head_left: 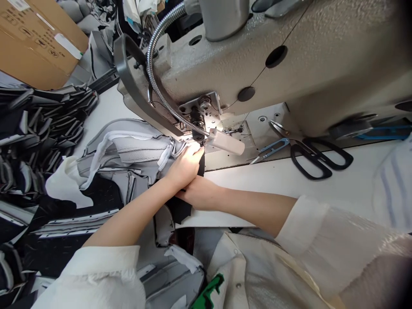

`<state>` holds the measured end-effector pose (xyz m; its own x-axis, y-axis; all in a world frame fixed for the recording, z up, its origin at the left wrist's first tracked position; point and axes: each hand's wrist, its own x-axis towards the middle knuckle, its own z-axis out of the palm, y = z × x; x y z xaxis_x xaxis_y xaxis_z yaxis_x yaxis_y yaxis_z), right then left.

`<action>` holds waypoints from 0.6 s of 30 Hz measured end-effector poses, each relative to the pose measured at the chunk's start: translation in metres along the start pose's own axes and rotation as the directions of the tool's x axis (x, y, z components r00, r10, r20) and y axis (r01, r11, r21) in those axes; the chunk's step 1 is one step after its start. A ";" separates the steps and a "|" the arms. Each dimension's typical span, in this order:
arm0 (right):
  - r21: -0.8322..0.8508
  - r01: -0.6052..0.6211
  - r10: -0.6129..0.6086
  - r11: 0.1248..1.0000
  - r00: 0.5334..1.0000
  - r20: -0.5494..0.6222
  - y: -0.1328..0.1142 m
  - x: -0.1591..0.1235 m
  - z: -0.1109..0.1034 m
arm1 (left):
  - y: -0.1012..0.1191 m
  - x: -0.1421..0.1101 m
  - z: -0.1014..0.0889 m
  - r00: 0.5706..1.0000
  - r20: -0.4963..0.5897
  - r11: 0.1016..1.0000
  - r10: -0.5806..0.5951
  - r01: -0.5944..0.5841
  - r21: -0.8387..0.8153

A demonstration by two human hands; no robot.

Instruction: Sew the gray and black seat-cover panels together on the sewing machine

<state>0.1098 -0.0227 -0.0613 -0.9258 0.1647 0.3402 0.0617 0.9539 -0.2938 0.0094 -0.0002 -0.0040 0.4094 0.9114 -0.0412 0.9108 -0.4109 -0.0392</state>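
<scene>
My left hand (184, 166) is closed on a grey fabric piece (137, 150) right by the presser foot of the sewing machine (180, 77). White strips run along this fabric, and its seams show dark stitching. Just below, my right hand (203, 193) touches my left wrist, with its curled fingers on black fabric (180, 209) that belongs to or lies under the same work. Its fingertips are mostly hidden. A small lamp (227, 142) on a bendable metal tube lights the needle area, where the needle itself is hard to make out.
Black-handled scissors (317, 156) and blue thread snips (273, 148) lie right of the needle on the white table (244, 184). Stacks of dark and grey fabric pieces (41, 137) crowd the left. Behind them stands a cardboard box (38, 43). More sewn fabric (174, 281) hangs near my lap.
</scene>
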 end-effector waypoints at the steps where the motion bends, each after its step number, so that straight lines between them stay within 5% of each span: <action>1: -0.006 0.001 -0.001 1.000 1.000 -0.011 0.000 -0.001 -0.001 | -0.002 -0.011 -0.006 1.000 -0.005 0.998 0.018 -0.018 0.056; 5: -0.066 -0.004 -0.002 0.998 0.996 -0.090 0.001 -0.003 -0.006 | -0.021 -0.067 -0.024 0.990 -0.036 0.944 -0.140 0.144 0.298; 9: -0.128 0.001 -0.008 0.992 0.999 -0.051 0.001 -0.003 -0.006 | -0.057 -0.092 -0.015 0.923 0.094 0.887 -0.373 0.325 0.327; 14: -0.154 0.002 -0.003 0.988 1.000 -0.004 0.000 -0.004 -0.005 | -0.091 -0.073 -0.009 0.981 0.002 0.951 -0.192 0.186 0.245; 18: -0.128 0.012 -0.009 0.992 1.000 0.028 -0.001 -0.006 -0.009 | -0.083 -0.069 -0.023 0.988 -0.105 0.981 -0.110 0.125 0.150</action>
<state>0.1183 -0.0222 -0.0547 -0.9365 0.1494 0.3174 0.0976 0.9800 -0.1732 -0.0928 -0.0286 0.0253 0.3098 0.9483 0.0688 0.9367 -0.2919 -0.1935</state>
